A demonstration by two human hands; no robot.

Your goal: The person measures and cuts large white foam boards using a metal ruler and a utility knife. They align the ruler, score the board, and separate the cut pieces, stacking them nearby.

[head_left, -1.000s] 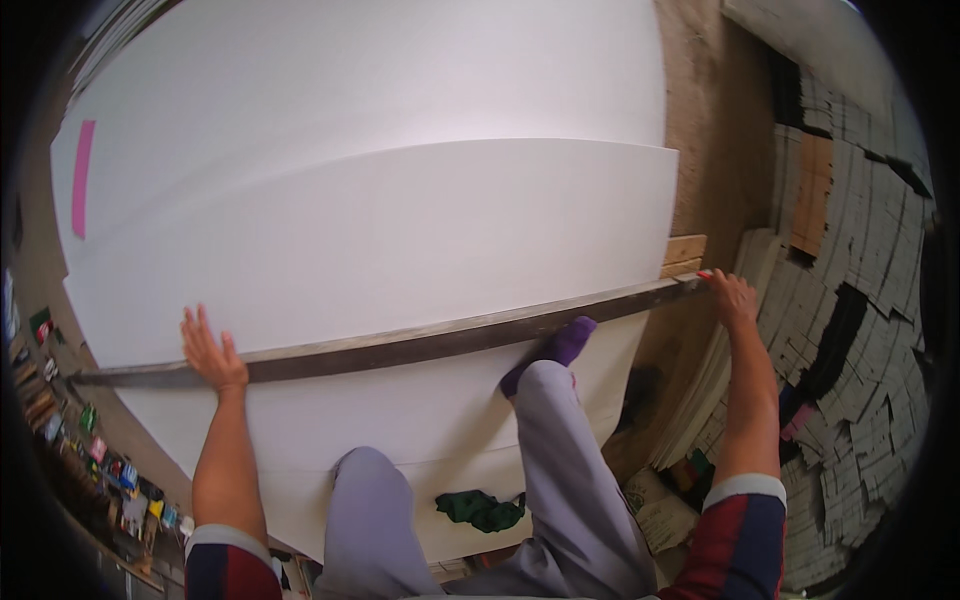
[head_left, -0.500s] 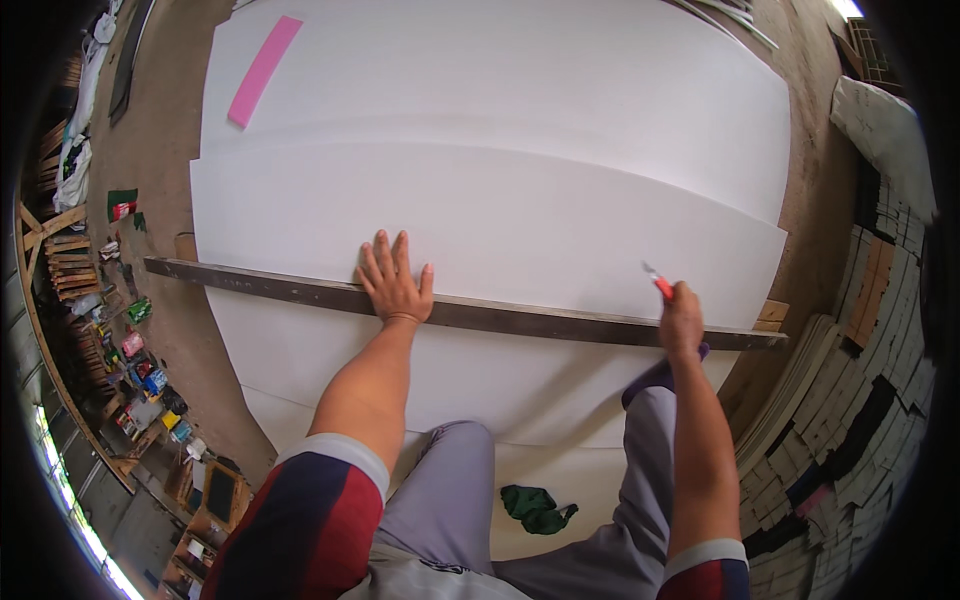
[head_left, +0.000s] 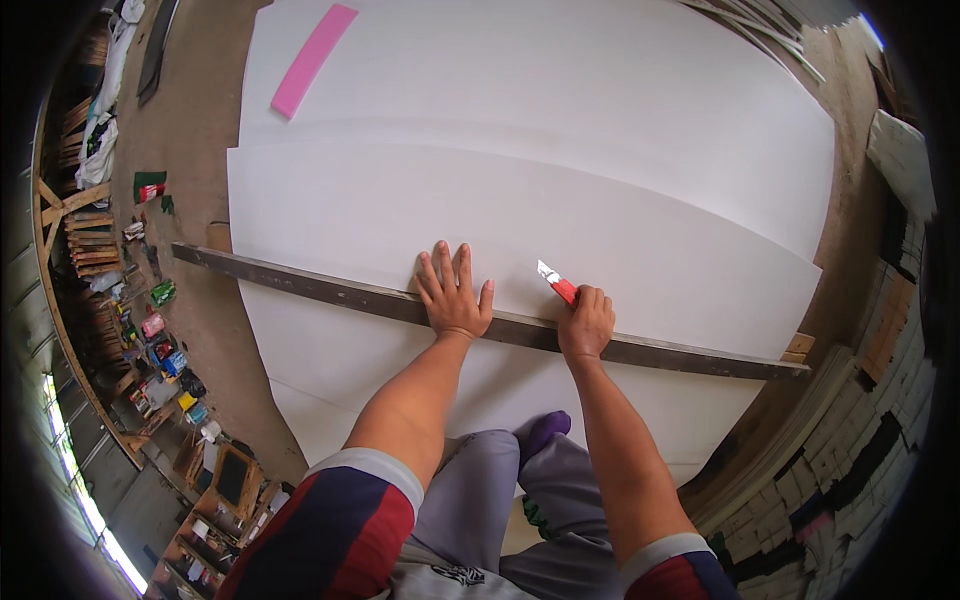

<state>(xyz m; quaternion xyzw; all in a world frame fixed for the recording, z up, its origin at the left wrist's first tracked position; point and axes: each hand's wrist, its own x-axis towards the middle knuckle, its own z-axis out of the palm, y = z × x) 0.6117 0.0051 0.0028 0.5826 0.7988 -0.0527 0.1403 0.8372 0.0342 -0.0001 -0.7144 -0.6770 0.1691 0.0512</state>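
Note:
A long dark straight bar (head_left: 330,288) lies across a large white sheet (head_left: 350,200), running from left to right and slanting slightly nearer on the right. My left hand (head_left: 454,295) presses on the bar and the sheet just beyond it, with fingers spread and nothing held. Closed around the red handle of a utility knife (head_left: 563,289) is my right hand (head_left: 587,322), just above the bar's far edge. The knife's bare blade points away and to the left. A small gap separates the two hands. Whether the blade touches the sheet I cannot tell.
A pink strip (head_left: 313,62) lies on the far left of another white sheet (head_left: 560,70). Bags, tins and wood pieces line the left side. Stacked grey-white blocks (head_left: 860,480) stand at right. My knee and a purple sock (head_left: 545,430) are on the near sheet.
My right hand with the utility knife has moved left along the bar, closer to my left hand. My left hand stays on the bar. My right leg has shifted inward, and the view has shifted slightly.

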